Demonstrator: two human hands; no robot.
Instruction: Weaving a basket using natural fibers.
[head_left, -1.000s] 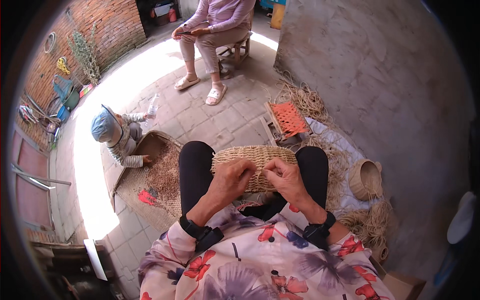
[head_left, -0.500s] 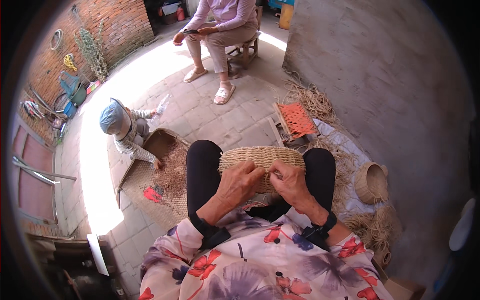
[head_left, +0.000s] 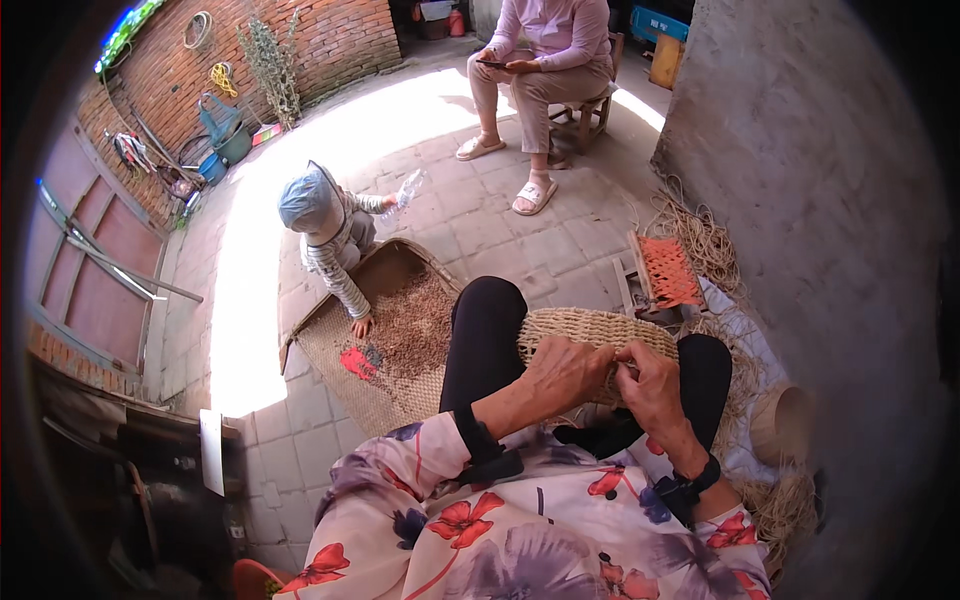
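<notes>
Across my lap, between my knees, lies a pale woven straw piece (head_left: pixel 590 326) with an open, netlike weave at its left end. My left hand (head_left: pixel 566 374) rests over its near side, fingers bent and closed. My right hand (head_left: pixel 654 386) meets it there, thumb and fingers pinched together at the edge of the weave. Both sets of fingertips touch or nearly touch. Any strand between them is too small to make out. The underside of the straw piece is hidden by my hands and legs.
At left, a small child (head_left: pixel 325 215) reaches into a woven tray (head_left: pixel 330 345) of brown bits. A seated person (head_left: pixel 545 75) holds a phone ahead. At right are a small stool with orange webbing (head_left: pixel 670 270), straw cords (head_left: pixel 700 235), a round basket (head_left: pixel 775 425) and a wall (head_left: pixel 820 200).
The view has swung left, so the scene sits farther right. My hands have drawn closer together at the near edge of the straw piece. The child's hand is still in the tray.
</notes>
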